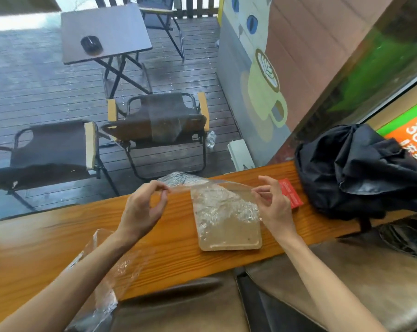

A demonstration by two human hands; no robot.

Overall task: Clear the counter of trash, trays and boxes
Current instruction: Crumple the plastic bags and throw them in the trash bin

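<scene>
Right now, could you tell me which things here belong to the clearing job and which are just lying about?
Job: clear plastic wrap pinched by left hand and right hand; brown tray; red box; loose plastic.
Lying about: black bag; folding chairs; water bottle.

1. Two hands: the left hand (141, 207) and the right hand (273, 204), each pinching an edge of the same plastic.
2. Two pieces of clear plastic: one plastic bag (223, 200) stretched between the hands, one more clear plastic piece (107, 279) by the left forearm.
3. One brown tray (233, 236) on the wooden tabletop (47, 248).
4. One red packet (291, 192).
5. One black backpack (358, 168).
6. Outside on the deck: one folding table (104, 32), three folding chairs, one plastic bottle (211, 139), one ashtray (91, 44).
</scene>
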